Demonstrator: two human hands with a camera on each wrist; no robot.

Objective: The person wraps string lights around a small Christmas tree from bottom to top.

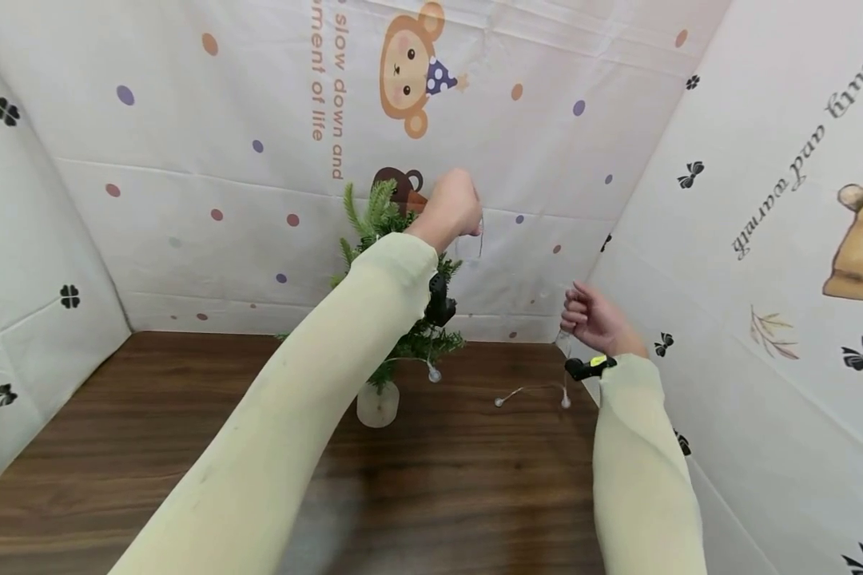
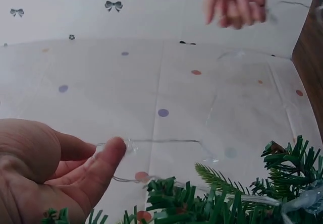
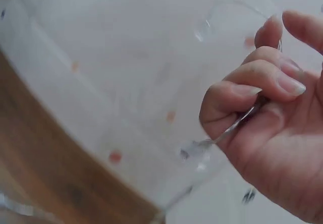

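A small green artificial Christmas tree [image 1: 377, 216] stands on the table in a whitish pot [image 1: 378, 406], partly covered by the left sleeve. High beside its top, my left hand [image 1: 453, 205] pinches a string light between thumb and finger. In the left wrist view a clear bulb [image 2: 132, 146] shows at those fingertips, and the thin wire runs off to the right. My right hand [image 1: 595, 321], to the right of the tree, has its fingers curled round the same kind of wire [image 3: 233, 127]. Below it dangle small clear bulbs [image 1: 565, 402]. Another bulb [image 1: 434, 373] hangs off the lower branches.
The brown wood-grain table [image 1: 460, 495] meets a printed white cloth backdrop [image 1: 244, 231] behind the tree. More white cloth [image 1: 755, 383] rises along the right side, close to my right hand. A black wrist camera [image 1: 440, 302] overlaps the branches in the head view.
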